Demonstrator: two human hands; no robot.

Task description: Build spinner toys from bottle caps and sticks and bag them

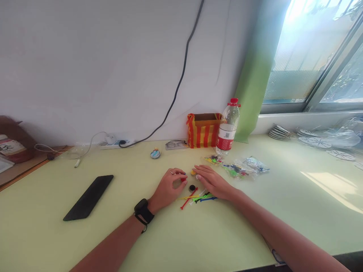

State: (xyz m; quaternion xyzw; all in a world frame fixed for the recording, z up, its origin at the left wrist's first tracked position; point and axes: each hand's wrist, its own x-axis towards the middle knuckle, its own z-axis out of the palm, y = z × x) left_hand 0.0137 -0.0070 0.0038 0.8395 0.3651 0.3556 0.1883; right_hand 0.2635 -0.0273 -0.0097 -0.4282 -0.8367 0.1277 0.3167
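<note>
My left hand (pixel 169 187) curls its thumb and fingers around a small red round piece (pixel 183 180), with a bit of dark blue showing beside it. My right hand (pixel 211 181) lies low over the table, fingers stretched out, its tips at a small yellow piece (pixel 193 172) and its thumb by a small white piece (pixel 197 176). Between the hands sits a black round piece (pixel 192 187). Just below it, thin plastic clock hands in several colours lie crossed, among them a red one (pixel 189 198) and a blue one (pixel 208 199).
Small plastic bags (pixel 241 168) of coloured parts lie beyond my right hand. Behind stand a water bottle (pixel 227 130) and a striped bag (pixel 204 132), with glasses (pixel 176 144) and a small round tin (pixel 155 153). A black phone-like slab (pixel 89 197) lies left; stacked discs (pixel 278 132) sit right.
</note>
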